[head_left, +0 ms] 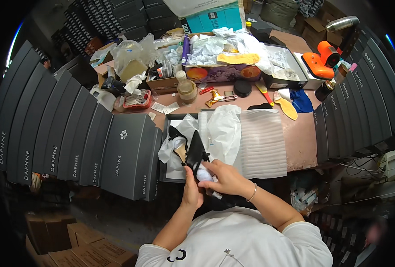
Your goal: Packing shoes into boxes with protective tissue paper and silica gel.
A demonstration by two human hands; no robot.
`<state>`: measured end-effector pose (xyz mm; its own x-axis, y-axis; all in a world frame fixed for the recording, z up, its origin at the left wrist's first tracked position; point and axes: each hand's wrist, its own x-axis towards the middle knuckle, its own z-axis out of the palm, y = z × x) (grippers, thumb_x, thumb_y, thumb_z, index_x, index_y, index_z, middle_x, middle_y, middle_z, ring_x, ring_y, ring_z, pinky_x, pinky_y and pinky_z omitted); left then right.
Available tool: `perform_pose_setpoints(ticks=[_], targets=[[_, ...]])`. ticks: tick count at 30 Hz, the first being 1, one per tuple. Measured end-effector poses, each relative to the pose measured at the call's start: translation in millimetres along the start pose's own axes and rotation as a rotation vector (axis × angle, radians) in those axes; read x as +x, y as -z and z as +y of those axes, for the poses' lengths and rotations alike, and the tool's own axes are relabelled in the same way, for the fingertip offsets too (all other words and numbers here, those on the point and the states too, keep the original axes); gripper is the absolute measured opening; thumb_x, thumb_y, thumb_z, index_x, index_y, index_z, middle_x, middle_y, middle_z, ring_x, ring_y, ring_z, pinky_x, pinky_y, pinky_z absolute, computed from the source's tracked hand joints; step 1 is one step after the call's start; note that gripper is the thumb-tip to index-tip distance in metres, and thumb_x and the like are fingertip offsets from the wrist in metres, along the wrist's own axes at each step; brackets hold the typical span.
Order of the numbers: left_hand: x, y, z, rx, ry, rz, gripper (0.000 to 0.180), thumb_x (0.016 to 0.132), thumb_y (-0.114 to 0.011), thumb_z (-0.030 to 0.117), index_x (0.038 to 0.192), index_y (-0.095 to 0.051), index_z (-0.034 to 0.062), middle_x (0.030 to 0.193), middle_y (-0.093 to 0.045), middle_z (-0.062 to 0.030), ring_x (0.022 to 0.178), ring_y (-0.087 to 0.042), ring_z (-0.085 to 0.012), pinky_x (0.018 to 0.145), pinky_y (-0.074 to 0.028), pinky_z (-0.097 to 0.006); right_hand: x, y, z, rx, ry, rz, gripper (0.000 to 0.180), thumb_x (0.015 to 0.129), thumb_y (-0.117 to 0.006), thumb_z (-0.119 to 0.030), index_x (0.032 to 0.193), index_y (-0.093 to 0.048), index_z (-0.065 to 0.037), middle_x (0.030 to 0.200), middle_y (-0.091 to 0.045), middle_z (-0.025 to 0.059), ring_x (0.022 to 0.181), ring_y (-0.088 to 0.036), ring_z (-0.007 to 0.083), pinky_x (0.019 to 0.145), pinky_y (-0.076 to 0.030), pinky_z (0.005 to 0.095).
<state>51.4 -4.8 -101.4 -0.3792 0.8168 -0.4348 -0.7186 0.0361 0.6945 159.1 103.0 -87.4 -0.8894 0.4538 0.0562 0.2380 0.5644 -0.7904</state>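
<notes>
A black pointed shoe (196, 150) is held toe upward over the near edge of an open grey shoebox (165, 171). My left hand (191, 190) grips it from the left, low down. My right hand (226, 177) is closed at its opening, fingers on a white wad of stuffing (204, 174). The fingertips partly cover the wad. Beside it, a second black shoe (179, 143) with a pale insole lies in the box on white tissue paper (224, 131). A ribbed white foam sheet (263, 144) spreads out to the right of the tissue.
Grey shoeboxes (126, 155) line the left side, with another row (362, 102) on the right. Behind stand a paper-filled carton (224, 73), a bottle of brownish liquid (187, 91), a black round tin (242, 88), a yellow insole (286, 107) and an orange device (318, 66).
</notes>
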Motion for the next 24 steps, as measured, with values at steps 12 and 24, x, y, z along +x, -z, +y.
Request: perform_pose_setpoints(ticks=[12,24], targets=[[28.4,11.6,16.0,-0.185,-0.004,0.09,0.067,0.093,-0.035,0.065,0.116,-0.05,0.0033,0.105,-0.057,-0.0129,0.091,-0.06,-0.0269,0.078,-0.049,-0.04,63.3,-22.0,146.5,-0.715,-0.103,0.113,0.024,0.076,-0.071,-0.018,0.09,-0.063,-0.001,0.087,-0.062,0.0142,0.075,-0.065,0.0307,0.064,-0.052,0.0386],[33.0,0.3,-2.0,-0.088,-0.076,0.085,0.06,0.096,-0.034,0.06,0.122,-0.05,0.0078,0.11,-0.058,-0.0088,0.092,-0.059,-0.0229,0.074,-0.051,-0.04,32.9,27.1,43.0,-0.196,0.132,0.411,0.033,0.077,-0.062,-0.006,0.11,-0.06,-0.007,0.086,-0.062,0.0147,0.074,-0.061,0.0339,0.064,-0.05,0.0415]])
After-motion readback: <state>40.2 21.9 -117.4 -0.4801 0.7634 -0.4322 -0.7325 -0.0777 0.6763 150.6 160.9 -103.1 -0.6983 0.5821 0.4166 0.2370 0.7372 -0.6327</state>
